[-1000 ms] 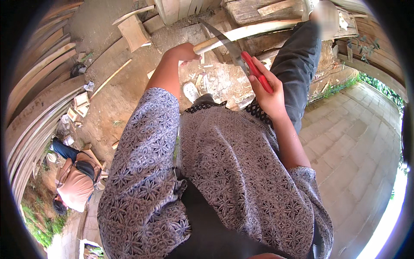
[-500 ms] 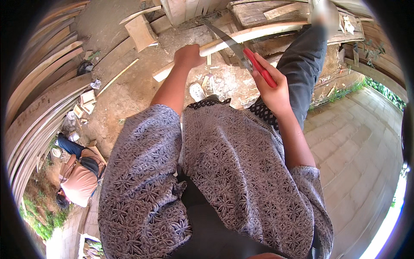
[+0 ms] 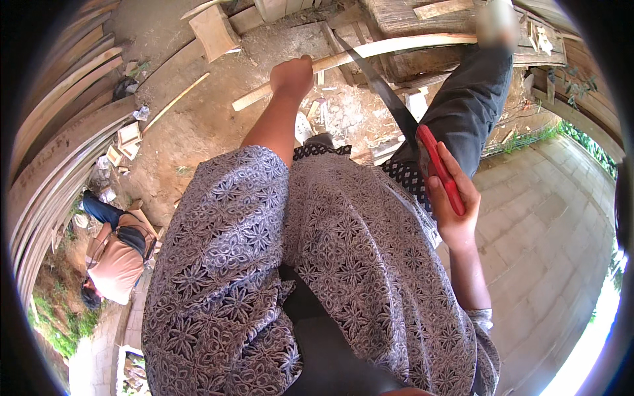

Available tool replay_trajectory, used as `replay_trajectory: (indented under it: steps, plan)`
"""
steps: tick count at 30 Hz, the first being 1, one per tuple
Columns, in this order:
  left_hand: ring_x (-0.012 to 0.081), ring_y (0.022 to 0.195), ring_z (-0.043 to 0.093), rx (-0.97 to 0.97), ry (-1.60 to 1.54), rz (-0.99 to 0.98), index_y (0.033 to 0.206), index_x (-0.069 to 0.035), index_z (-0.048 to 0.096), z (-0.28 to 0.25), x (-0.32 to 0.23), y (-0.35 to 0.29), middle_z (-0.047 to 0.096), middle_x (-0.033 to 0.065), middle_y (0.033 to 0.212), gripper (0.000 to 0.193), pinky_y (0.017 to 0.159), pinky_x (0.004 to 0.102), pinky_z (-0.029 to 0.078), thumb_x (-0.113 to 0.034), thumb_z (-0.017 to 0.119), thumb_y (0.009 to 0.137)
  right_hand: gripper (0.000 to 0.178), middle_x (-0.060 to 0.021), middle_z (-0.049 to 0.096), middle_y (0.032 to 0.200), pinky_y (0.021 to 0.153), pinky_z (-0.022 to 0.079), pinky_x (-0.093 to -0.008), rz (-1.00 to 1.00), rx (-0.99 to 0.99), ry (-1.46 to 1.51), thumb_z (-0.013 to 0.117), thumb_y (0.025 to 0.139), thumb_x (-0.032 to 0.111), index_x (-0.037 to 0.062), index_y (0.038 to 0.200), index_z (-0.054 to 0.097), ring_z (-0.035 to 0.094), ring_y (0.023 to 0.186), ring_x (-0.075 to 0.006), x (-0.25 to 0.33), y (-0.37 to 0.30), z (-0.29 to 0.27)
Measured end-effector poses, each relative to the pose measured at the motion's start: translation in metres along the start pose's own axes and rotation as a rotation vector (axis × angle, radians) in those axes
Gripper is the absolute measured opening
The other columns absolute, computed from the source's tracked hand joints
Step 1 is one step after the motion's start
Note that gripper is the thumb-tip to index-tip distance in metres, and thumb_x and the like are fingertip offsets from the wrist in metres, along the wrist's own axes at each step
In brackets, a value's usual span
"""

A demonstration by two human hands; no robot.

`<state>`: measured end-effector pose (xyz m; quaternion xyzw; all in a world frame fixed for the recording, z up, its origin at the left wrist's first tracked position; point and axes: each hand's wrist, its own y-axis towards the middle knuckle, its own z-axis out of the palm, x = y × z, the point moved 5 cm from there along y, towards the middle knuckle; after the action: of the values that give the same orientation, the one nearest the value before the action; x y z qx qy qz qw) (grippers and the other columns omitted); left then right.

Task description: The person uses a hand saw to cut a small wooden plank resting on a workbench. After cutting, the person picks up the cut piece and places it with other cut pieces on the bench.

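My left hand [image 3: 292, 77] is closed around a long pale wooden strip [image 3: 403, 43], near its left end. The strip runs rightward to my raised foot, which rests on it at the far right. In my right hand [image 3: 456, 198] is the red handle of a hand saw [image 3: 391, 102], fingers wrapped round it. The saw's dark blade slants up and to the left, its tip crossing the strip to the right of my left hand. Whether the teeth touch the wood I cannot tell.
Heavy timbers [image 3: 429, 20] lie under the strip's right end. Stacked boards [image 3: 59, 99] line the left side. A carved wood block [image 3: 214, 33] and a thin stick [image 3: 177, 100] lie on the dirt ground. A person [image 3: 119, 264] bends over at lower left. Paving [image 3: 548, 218] spreads at right.
My right hand has drawn the saw back, down and to the right. My left hand stays on the strip, nearly in place.
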<state>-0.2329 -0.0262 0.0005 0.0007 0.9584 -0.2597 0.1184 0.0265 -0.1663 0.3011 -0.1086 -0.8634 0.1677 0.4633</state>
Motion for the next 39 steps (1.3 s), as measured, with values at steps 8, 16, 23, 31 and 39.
replay_trajectory:
  steps: [8, 16, 23, 31, 39]
  plan:
    - [0.0362, 0.098, 0.074, -0.004, 0.053, 0.125, 0.112, -0.011, 0.071, -0.018, 0.000, 0.021, 0.076, 0.0179, 0.105, 0.025, 0.084, 0.0489, 0.059, -0.023, 0.066, 0.090, 0.047, -0.0144, 0.072, 0.121, 0.094, 0.050, -0.0276, -0.100, -0.017, 0.101, 0.069, 0.098, 0.009, -0.0010, 0.142, 0.058, 0.066, 0.105, -0.0142, -0.026, 0.090, 0.052]
    - [0.0369, 0.099, 0.074, -0.031, 0.054, 0.075, 0.114, -0.010, 0.067, -0.012, 0.005, 0.019, 0.076, 0.0181, 0.105, 0.026, 0.083, 0.0488, 0.059, -0.021, 0.065, 0.091, 0.050, -0.0160, 0.070, 0.129, 0.102, 0.047, -0.0282, -0.173, -0.103, 0.130, 0.069, 0.098, 0.008, -0.0001, 0.145, 0.056, 0.063, 0.117, -0.0128, -0.037, 0.071, 0.075]
    - [0.0363, 0.109, 0.071, 0.152, -0.037, 0.193, 0.121, -0.009, 0.069, -0.028, 0.006, 0.008, 0.074, 0.0192, 0.116, 0.042, 0.091, 0.0488, 0.057, -0.031, 0.069, 0.086, 0.048, -0.0167, 0.070, 0.128, 0.102, 0.048, -0.0286, -0.065, -0.040, 0.119, 0.070, 0.098, 0.011, -0.0012, 0.143, 0.058, 0.063, 0.116, -0.0139, -0.033, 0.072, 0.061]
    - [0.0354, 0.113, 0.070, 0.269, -0.019, 0.057, 0.126, -0.012, 0.072, -0.010, 0.020, 0.019, 0.073, 0.0175, 0.121, 0.050, 0.097, 0.0484, 0.056, -0.035, 0.066, 0.082, 0.045, -0.0163, 0.072, 0.124, 0.098, 0.050, -0.0273, 0.054, 0.013, 0.145, 0.070, 0.098, 0.013, -0.0040, 0.139, 0.060, 0.064, 0.112, -0.0139, 0.008, 0.093, 0.045]
    - [0.0325, 0.107, 0.073, 0.167, 0.016, 0.007, 0.119, -0.013, 0.072, -0.013, 0.005, -0.004, 0.075, 0.0138, 0.116, 0.036, 0.088, 0.0471, 0.059, -0.031, 0.067, 0.088, 0.050, -0.0159, 0.067, 0.135, 0.106, 0.044, -0.0294, 0.004, -0.032, 0.098, 0.066, 0.099, 0.007, -0.0053, 0.145, 0.053, 0.060, 0.124, -0.0161, -0.026, 0.042, 0.066]
